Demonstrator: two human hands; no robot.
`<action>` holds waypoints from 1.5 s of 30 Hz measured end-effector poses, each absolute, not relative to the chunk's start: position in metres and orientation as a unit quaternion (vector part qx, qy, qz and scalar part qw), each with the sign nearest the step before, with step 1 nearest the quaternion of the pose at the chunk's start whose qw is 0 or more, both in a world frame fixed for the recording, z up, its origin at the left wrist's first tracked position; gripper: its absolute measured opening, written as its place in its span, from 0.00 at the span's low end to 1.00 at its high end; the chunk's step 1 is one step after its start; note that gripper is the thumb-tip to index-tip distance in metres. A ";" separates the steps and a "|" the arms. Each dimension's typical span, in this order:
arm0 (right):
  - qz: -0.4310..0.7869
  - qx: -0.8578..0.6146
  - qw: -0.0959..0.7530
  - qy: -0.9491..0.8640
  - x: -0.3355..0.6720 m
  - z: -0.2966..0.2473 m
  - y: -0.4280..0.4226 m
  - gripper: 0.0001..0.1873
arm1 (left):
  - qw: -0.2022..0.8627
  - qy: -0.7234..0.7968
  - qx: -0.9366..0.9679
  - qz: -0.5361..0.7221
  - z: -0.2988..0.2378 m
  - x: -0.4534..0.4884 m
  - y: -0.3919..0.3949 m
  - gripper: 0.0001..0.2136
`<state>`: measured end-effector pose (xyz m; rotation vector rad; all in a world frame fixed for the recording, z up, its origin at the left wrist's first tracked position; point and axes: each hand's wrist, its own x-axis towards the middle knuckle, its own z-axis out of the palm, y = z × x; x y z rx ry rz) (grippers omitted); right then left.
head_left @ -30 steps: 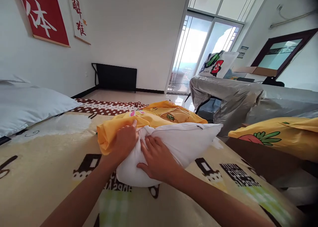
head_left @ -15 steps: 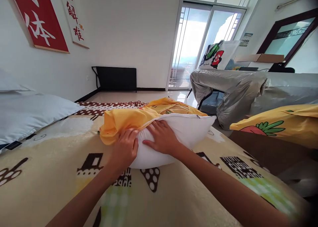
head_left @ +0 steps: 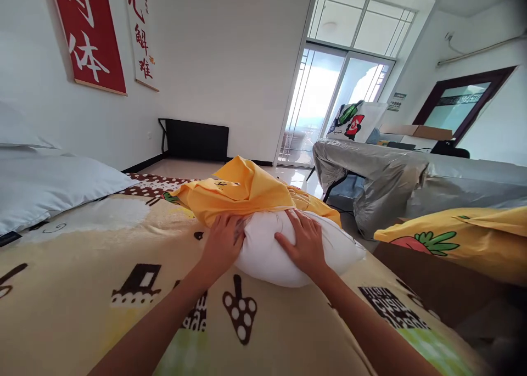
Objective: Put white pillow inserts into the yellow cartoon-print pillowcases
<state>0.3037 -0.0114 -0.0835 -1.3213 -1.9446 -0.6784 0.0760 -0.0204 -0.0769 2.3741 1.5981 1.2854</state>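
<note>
Pillow, plump and white (head_left: 263,258), sits near the middle of my head view, on a cream patterned blanket (head_left: 284,337). Its far left side meets the open edge of a yellow pillowcase (head_left: 234,192), which lies bunched, with one fold standing up. I have the left hand (head_left: 226,236) at that edge, fingers bent over the spot where yellow and white cloth meet; the fingertips are partly hidden, so I cannot tell whether they are clamped on the fabric. My right hand (head_left: 303,239) rests palm down on the white pillow, thumb well apart from the fingers, their tips close to the opening. More yellow cloth (head_left: 319,206) lies just beyond, and I cannot tell whether it is the same piece.

A second white pillow (head_left: 57,184) lies on the left side. To the right I see a yellow carrot-print pillow (head_left: 489,244), and farther off a counter (head_left: 387,156) draped in silvery plastic, carrying a printed bag (head_left: 373,118) and a cardboard box (head_left: 432,133). On the far side stand a glass door (head_left: 313,101) and a black panel (head_left: 196,140).
</note>
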 end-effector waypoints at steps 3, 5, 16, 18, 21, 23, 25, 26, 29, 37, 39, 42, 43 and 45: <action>-0.305 -0.486 0.395 -0.717 0.308 -0.086 -0.012 0.27 | -0.038 0.533 0.754 0.383 -0.074 0.088 -0.018 0.12; -0.349 -0.441 0.442 -0.699 0.308 -0.087 -0.016 0.20 | -0.055 0.547 0.752 0.363 -0.073 0.093 -0.016 0.11; -0.353 -0.372 0.296 -0.806 0.274 -0.108 -0.059 0.34 | -0.051 0.535 0.718 0.443 -0.085 0.108 0.004 0.06; -0.360 -0.379 0.279 -0.806 0.271 -0.112 -0.052 0.34 | -0.042 0.531 0.697 0.480 -0.089 0.107 0.008 0.06; -0.352 -0.395 0.252 -0.810 0.268 -0.115 -0.039 0.35 | -0.047 0.520 0.668 0.530 -0.095 0.108 0.011 0.06; -0.343 -0.414 0.228 -0.812 0.264 -0.113 -0.032 0.34 | -0.063 0.499 0.663 0.555 -0.099 0.111 0.010 0.06; -0.344 -0.434 0.215 -0.805 0.259 -0.109 -0.027 0.34 | -0.088 0.472 0.663 0.575 -0.101 0.114 0.009 0.07; -0.347 -0.445 0.213 -0.798 0.257 -0.107 -0.025 0.33 | -0.103 0.459 0.664 0.581 -0.102 0.116 0.008 0.07; -0.353 -0.480 0.217 -0.773 0.251 -0.101 -0.019 0.28 | -0.155 0.421 0.673 0.589 -0.104 0.121 0.004 0.08; -0.363 -0.539 0.237 -0.722 0.260 -0.085 0.003 0.08 | -0.291 0.343 0.697 0.559 -0.105 0.138 0.001 0.11; -0.357 -0.550 0.250 -0.712 0.268 -0.084 0.009 0.07 | -0.315 0.332 0.700 0.548 -0.105 0.148 0.001 0.12; -0.357 -0.575 0.292 -0.676 0.284 -0.088 0.018 0.06 | -0.342 0.325 0.699 0.537 -0.102 0.164 0.005 0.11; -0.362 -0.583 0.311 -0.657 0.291 -0.091 0.022 0.06 | -0.349 0.324 0.698 0.535 -0.101 0.168 0.009 0.11; -0.379 -0.594 0.345 -0.620 0.304 -0.095 0.028 0.07 | -0.354 0.328 0.695 0.533 -0.097 0.174 0.018 0.09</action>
